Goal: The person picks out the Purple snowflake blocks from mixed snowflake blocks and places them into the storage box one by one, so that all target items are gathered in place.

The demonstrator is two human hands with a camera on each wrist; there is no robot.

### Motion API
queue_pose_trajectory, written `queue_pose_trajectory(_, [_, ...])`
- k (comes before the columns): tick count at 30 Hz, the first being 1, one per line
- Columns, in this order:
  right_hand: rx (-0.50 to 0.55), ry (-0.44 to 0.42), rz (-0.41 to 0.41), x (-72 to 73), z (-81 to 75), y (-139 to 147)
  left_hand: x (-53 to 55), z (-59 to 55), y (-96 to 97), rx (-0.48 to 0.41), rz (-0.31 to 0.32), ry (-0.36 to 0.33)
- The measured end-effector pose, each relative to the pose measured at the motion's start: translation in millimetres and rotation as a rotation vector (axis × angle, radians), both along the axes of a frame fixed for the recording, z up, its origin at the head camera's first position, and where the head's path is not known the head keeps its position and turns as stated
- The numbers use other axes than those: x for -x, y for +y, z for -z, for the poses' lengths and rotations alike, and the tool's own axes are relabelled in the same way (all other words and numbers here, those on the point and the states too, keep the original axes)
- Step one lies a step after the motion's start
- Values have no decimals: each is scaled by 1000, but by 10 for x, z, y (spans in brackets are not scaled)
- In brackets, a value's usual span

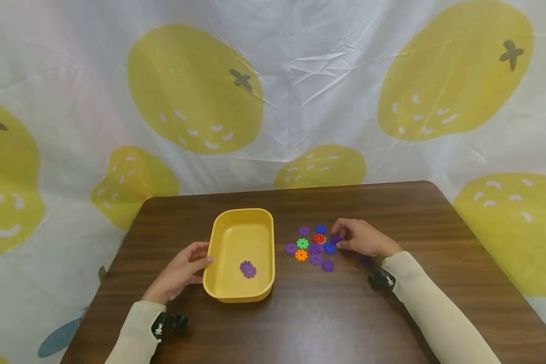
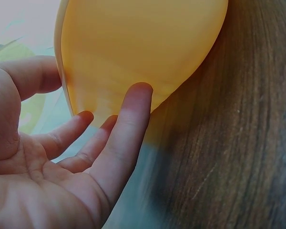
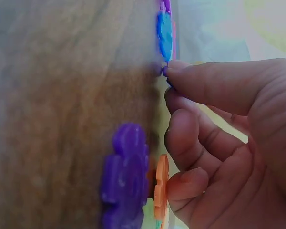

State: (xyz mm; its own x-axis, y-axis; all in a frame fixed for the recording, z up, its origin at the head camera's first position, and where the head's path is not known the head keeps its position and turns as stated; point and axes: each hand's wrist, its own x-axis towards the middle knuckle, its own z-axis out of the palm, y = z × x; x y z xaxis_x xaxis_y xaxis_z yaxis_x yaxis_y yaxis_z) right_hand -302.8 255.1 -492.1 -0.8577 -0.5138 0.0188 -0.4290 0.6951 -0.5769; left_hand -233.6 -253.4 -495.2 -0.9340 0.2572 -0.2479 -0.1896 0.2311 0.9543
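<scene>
My left hand holds the left side of a yellow plastic tub. In the left wrist view the thumb lies at the rim and the fingers rest against the outer wall. Two overlapping purple notched discs lie inside the tub. At the right edge of a group of colourful notched discs, my right hand pinches a purple snowflake disc between thumb and index finger. The right wrist view shows only a sliver of it, the fingers hiding the rest.
Green, orange, red, blue and several purple discs lie between tub and right hand. Another purple disc lies by the right wrist. The brown table meets a fruit-patterned curtain behind.
</scene>
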Motion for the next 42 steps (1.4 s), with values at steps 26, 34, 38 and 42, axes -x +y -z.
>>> queue_pose_trajectory(26, [175, 105, 64, 27, -229, -267, 26, -40, 25, 7, 23, 6])
queue_pose_trajectory(34, [234, 108, 47, 6, -338, -456, 21, -38, 37, -5, 28, 20])
queue_pose_trajectory(38, [245, 86, 31, -2, -374, -565, 22, -38, 31, -3, 24, 25])
queue_pose_trajectory(42, [244, 72, 3, 1, -391, -673, 26, -35, 26, -3, 19, 29])
